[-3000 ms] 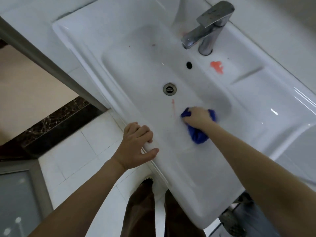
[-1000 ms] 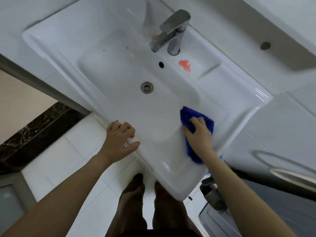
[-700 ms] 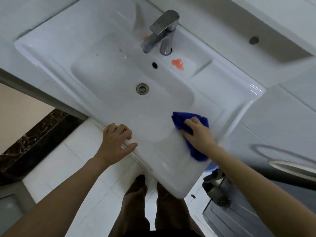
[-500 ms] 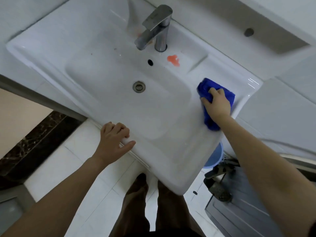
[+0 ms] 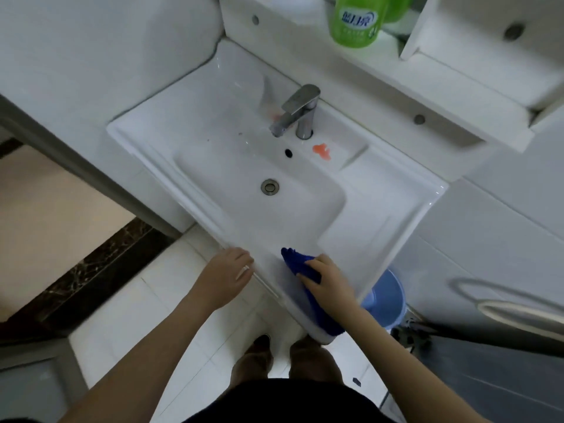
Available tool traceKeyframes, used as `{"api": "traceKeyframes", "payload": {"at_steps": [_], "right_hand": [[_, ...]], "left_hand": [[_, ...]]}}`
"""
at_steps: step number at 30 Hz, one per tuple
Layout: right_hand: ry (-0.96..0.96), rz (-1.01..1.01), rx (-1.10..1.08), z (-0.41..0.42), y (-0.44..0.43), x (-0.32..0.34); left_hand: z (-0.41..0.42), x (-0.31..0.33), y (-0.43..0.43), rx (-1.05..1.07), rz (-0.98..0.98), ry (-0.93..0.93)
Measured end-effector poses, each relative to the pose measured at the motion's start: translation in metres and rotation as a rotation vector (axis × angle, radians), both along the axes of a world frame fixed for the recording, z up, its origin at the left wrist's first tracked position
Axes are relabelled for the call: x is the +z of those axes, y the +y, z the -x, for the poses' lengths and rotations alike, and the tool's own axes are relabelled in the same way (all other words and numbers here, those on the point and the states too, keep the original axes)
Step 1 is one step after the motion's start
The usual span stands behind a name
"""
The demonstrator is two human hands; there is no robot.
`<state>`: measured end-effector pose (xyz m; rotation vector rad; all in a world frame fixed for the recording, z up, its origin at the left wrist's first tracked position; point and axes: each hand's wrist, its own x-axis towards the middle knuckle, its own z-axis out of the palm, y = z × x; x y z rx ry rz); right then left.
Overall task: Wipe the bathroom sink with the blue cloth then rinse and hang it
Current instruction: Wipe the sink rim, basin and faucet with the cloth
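Gripping the bunched blue cloth point(image 5: 297, 263) with the right hand point(image 5: 329, 281), pressed on the front rim of the sink point(image 5: 370, 245) at 5 o'clock from the drain point(image 5: 269, 186). Resting the left hand point(image 5: 227, 276) flat, fingers relaxed, on that rim at 7 o'clock.

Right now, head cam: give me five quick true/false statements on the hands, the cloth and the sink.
1. The right hand holds the blue cloth against the front rim of the sink. True.
2. The left hand grips the faucet. False: it rests open on the sink's front edge, far from the faucet.
3. An orange stain sits on the ledge beside the faucet base. True.
4. The cloth covers the drain. False: the drain is uncovered, and the cloth is at the front rim.
5. A green bottle stands on the shelf above the sink. True.
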<state>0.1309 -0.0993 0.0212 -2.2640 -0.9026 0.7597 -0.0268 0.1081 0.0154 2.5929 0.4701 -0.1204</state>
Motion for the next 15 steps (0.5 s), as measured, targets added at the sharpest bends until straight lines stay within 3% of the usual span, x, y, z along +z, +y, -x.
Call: {"api": "traceKeyframes", "payload": {"at_steps": [4,8,15], "right_hand": [[-0.159,-0.153,0.034,0.005,-0.005,0.047],[-0.163,-0.357,0.051,0.022,-0.009,0.079],[0.008,-0.341,0.24,0.075,-0.01,0.07]], "left_hand": [[0.019,0.044,-0.021,0.199,-0.002,-0.167],[0.058,0.068,-0.053,0.405,-0.022,-0.312],[0.169,0.037,-0.148,0.949,0.12,-0.186]]}}
